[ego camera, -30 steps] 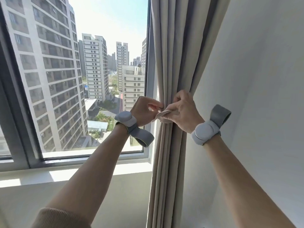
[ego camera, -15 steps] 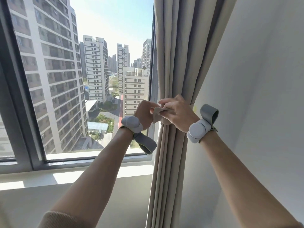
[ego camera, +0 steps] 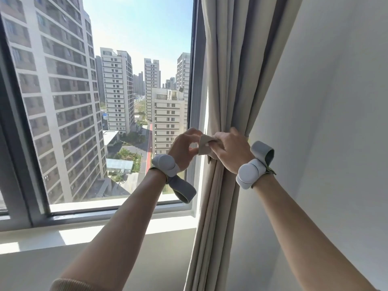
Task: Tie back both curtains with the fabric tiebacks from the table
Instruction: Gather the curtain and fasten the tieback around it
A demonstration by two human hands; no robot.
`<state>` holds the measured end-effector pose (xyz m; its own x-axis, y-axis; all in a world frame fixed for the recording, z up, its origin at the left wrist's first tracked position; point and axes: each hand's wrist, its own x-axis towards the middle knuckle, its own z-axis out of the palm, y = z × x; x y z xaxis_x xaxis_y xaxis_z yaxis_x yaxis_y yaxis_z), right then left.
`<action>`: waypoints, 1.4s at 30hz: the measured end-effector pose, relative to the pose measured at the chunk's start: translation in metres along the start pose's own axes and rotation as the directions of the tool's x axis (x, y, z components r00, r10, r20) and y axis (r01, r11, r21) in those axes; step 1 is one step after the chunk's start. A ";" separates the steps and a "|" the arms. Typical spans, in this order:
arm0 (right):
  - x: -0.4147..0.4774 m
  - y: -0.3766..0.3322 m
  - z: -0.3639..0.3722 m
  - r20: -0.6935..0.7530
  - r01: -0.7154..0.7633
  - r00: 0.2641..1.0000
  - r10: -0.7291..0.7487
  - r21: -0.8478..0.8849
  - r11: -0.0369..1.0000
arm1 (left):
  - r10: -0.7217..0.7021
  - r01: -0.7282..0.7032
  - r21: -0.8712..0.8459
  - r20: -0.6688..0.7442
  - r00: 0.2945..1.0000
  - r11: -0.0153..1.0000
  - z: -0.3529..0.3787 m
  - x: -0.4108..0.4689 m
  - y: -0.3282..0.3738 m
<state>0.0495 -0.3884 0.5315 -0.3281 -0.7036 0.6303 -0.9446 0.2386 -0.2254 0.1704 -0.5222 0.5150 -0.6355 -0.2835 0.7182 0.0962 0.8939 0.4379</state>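
Head view shows both arms raised to the gathered curtain point(ego camera: 228, 70), which hangs bunched in tight folds in the corner where window meets wall. The tieback point(ego camera: 204, 146), a beige fabric strip close in colour to the curtain, sits at the curtain's window-side edge, its free end folded out between the two hands. The left hand point(ego camera: 182, 151), just beside the curtain on the window side, pinches that end with curled fingers and thumb; the right hand point(ego camera: 232, 153), in front of the curtain, grips the strip's other part and presses against the folds. Whether the strip already runs round the back of the curtain cannot be told, since the hands hide it. The step looks like closing or knotting the tieback. To do it well, I would keep the right hand firm so the folds do not slip loose, draw the left end snug across the front, and keep the strip level so it does not slide down the soft cloth. A plain white wall point(ego camera: 327, 122) rises on the far side of the curtain from the window point(ego camera: 195, 85); below it, left of the curtain, a pale sill point(ego camera: 105, 229) catches sunlight, with tall apartment blocks point(ego camera: 52, 91) outside.
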 end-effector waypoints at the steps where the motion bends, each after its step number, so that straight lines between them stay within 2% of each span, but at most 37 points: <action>1: 0.000 0.004 0.001 -0.027 -0.017 1.000 0.016 -0.015 1.000 | 0.004 -0.004 -0.004 -0.007 1.000 1.000 0.000 0.002 -0.001; 13: 0.023 0.033 0.010 -0.142 -0.099 0.987 0.081 -0.122 0.988 | 0.087 -0.090 -0.078 -0.044 0.995 0.993 0.006 0.018 -0.023; 18: 0.031 0.036 0.016 -0.095 -0.152 0.985 0.141 -0.127 0.980 | 0.126 -0.130 -0.062 -0.060 0.990 0.990 0.009 0.028 -0.030; 25: 0.035 0.035 0.015 -0.004 -0.208 0.978 0.209 0.087 0.974 | 0.159 -0.159 -0.034 -0.001 0.987 0.987 0.022 0.038 -0.031; 33: 0.036 0.044 0.014 0.126 -0.269 0.962 0.241 0.309 0.912 | 0.116 -0.115 -0.115 -0.001 0.993 0.987 0.035 0.050 -0.034; 42: 0.035 0.055 0.012 0.209 -0.260 0.959 0.191 0.387 0.885 | 0.109 -0.113 -0.107 -0.042 0.993 0.988 0.048 0.051 -0.031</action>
<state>-0.0138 -0.4079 0.5326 -0.4932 -0.7692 0.4062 -0.7472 0.1354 -0.6507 0.0983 -0.5478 0.5118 -0.5885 -0.1989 0.7836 0.2489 0.8776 0.4097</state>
